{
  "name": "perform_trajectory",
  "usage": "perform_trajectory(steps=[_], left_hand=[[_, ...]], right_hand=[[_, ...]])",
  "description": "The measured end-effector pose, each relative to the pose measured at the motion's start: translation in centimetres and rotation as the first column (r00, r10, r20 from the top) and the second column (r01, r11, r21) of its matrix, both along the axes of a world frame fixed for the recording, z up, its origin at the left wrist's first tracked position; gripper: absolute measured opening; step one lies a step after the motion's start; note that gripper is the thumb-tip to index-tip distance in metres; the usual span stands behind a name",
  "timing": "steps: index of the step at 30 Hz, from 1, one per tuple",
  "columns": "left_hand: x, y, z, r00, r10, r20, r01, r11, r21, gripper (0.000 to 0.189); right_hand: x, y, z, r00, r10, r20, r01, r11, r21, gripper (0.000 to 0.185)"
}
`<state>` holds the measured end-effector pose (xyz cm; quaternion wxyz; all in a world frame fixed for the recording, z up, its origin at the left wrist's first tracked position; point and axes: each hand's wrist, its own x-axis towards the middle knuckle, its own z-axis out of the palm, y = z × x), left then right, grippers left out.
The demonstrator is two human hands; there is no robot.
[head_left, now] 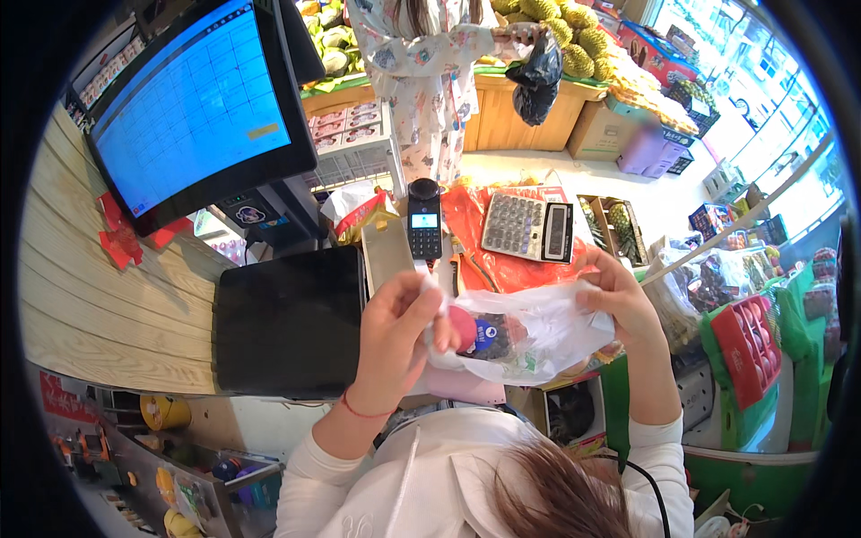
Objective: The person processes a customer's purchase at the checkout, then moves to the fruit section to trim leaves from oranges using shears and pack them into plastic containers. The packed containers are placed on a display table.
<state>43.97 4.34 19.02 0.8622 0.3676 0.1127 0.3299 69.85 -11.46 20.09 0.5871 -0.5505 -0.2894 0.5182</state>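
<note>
Between my two hands a white translucent plastic bag [553, 336] is stretched sideways above the counter. My left hand [401, 329] pinches its left edge, and a red cord circles that wrist. The bag's right edge is in the fingers of my right hand [613, 296]. A round pink-red fruit [463, 327] shows at the left of the bag. Next to it is a pack of dark fruit [499, 337] with a round blue label, partly covered by the plastic. How deep the two lie in the bag I cannot tell.
Ahead lie a card terminal [424, 222], a calculator [527, 227] on red plastic bags [464, 208], and orange-handled pliers [475, 270]. A monitor [195, 107] and a black flat panel [289, 323] are at left. Across the counter a person [430, 74] holds a black bag [537, 81].
</note>
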Motion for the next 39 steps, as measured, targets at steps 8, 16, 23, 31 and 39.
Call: perform_trajectory(steps=[8,16,23,31,39], left_hand=[[2.9,-0.3,9.5,0.972,-0.222,0.08,0.158,0.866,0.475,0.049],[7.2,0.3,14.0,0.986,0.166,-0.03,0.025,0.033,0.999,0.044],[8.1,4.5,11.3,0.927,0.369,0.065,-0.151,0.212,0.966,0.028],[-0.4,4.2,2.4,0.891,0.449,-0.065,-0.078,0.293,0.953,0.019],[-10.9,3.1,-6.4,0.754,0.557,-0.348,-0.246,0.73,0.637,0.016]], right_hand=[[-5.3,2.2,12.3,0.969,-0.041,-0.245,0.141,0.904,0.404,0.06],[-4.1,4.3,16.9,0.93,0.098,0.354,-0.16,0.976,0.149,0.062],[-0.2,11.6,18.4,0.06,-0.138,0.989,0.066,0.989,0.134,0.031],[4.4,18.1,17.1,0.46,-0.141,0.877,-0.089,0.975,0.203,0.025],[8.7,21.3,14.9,0.699,-0.128,0.703,-0.046,0.974,0.223,0.028]])
